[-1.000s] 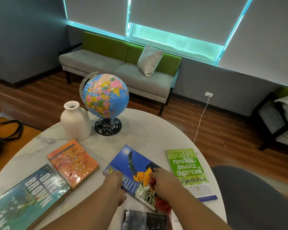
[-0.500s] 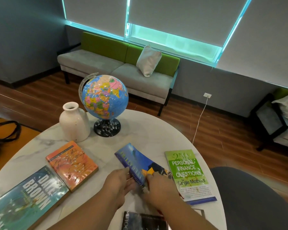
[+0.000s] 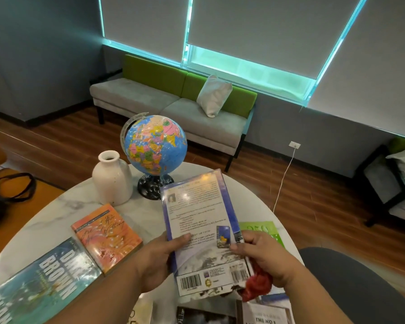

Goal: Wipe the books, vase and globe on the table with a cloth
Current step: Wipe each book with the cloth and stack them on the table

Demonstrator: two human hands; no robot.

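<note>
The blue book (image 3: pixel 202 230) is held above the marble table (image 3: pixel 136 213), back cover up, long axis running away from the person, barcodes nearest; the left hand (image 3: pixel 159 260) grips its left edge, the right hand (image 3: pixel 262 256) its right edge together with a red cloth (image 3: pixel 257 285); vase (image 3: pixel 111 178) and globe (image 3: pixel 156 146) stand beyond; a green-backed sofa (image 3: pixel 173 106) lines the wall.

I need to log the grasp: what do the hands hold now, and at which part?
Both hold the blue book, back cover up: left hand at its left edge, right hand at its right edge, with the red cloth.
</note>
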